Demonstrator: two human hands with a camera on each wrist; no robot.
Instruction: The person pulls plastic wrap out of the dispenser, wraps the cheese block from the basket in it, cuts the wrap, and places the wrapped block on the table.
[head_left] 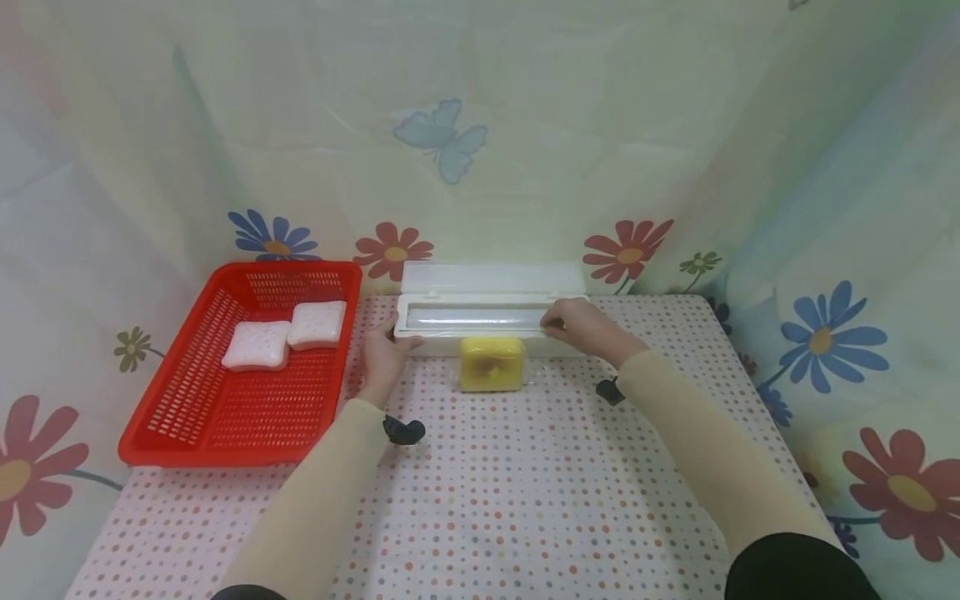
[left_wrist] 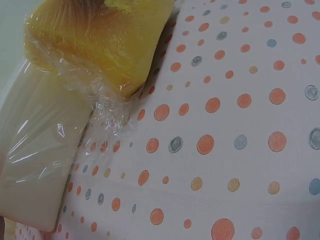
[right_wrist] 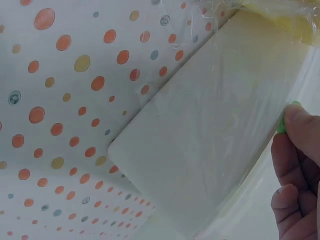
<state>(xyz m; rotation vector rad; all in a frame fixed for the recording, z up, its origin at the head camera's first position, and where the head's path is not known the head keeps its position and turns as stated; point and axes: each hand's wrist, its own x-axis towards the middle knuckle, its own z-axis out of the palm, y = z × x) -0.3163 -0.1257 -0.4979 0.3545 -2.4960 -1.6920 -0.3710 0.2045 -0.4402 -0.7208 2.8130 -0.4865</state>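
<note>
I record the following from my remote station. The white dispenser box (head_left: 437,347) stands near the back of the dotted table (head_left: 525,500), its lid (head_left: 491,277) raised. The right hand (head_left: 583,329) pinches a small green tab (right_wrist: 281,124) between thumb and fingers, towards the box's right end. The left hand (head_left: 384,356) grips the left end, thumb along the front. The yellow block (head_left: 491,364), wrapped in clear film (left_wrist: 30,140), sits just in front of the box, between the hands; whether it touches the box I cannot tell. Film also lies over the box's front wall, creased in both wrist views.

I judge the tab to be a sliding cutter and the step to be severing the film. My recommendations: hold the left end firmly, so the box cannot twist under the stroke; draw the tab along the edge in one even, level pass; have the film flat and taut first, since slack may bunch and tear. The block is best left undisturbed during the stroke.
</note>
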